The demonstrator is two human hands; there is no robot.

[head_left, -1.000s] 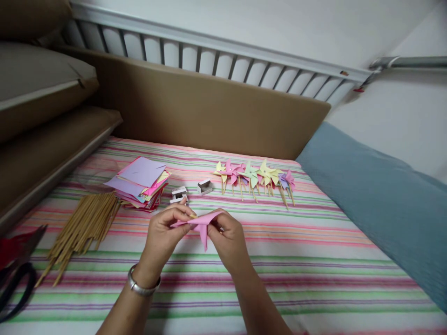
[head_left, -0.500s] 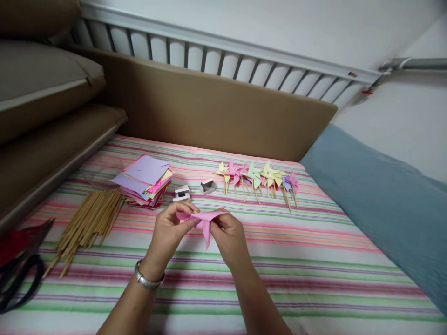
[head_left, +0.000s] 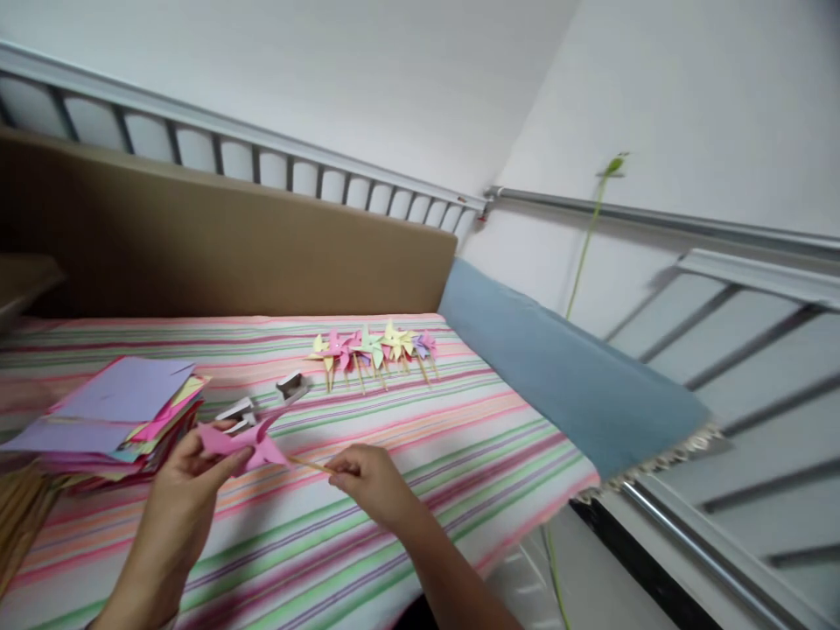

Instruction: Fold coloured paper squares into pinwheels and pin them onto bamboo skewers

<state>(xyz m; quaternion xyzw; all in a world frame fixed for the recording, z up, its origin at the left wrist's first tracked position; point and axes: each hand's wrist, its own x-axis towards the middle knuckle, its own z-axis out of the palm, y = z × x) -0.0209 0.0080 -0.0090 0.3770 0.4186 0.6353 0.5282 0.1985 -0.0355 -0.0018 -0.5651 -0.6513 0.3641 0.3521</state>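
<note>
My left hand (head_left: 180, 477) pinches a folded pink paper pinwheel (head_left: 246, 444) just above the striped bedcover (head_left: 407, 455). A thin wooden stick (head_left: 308, 463) runs from the pinwheel's middle to my right hand (head_left: 368, 477), whose fingers are closed on its end. A stack of coloured paper squares (head_left: 115, 411) lies left of my left hand. Two small white staplers (head_left: 262, 402) sit just beyond the pinwheel.
A row of finished pinwheels (head_left: 371, 348) on sticks lies further back on the cover. A brown headboard (head_left: 216, 245) with a white railing stands behind. A blue cloth (head_left: 564, 367) lies at the right. Beyond it the bed edge drops to a metal rail (head_left: 682, 542).
The camera has swung right. My hands have come apart: the left keeps the pink pinwheel, the right now holds the stick's end further right.
</note>
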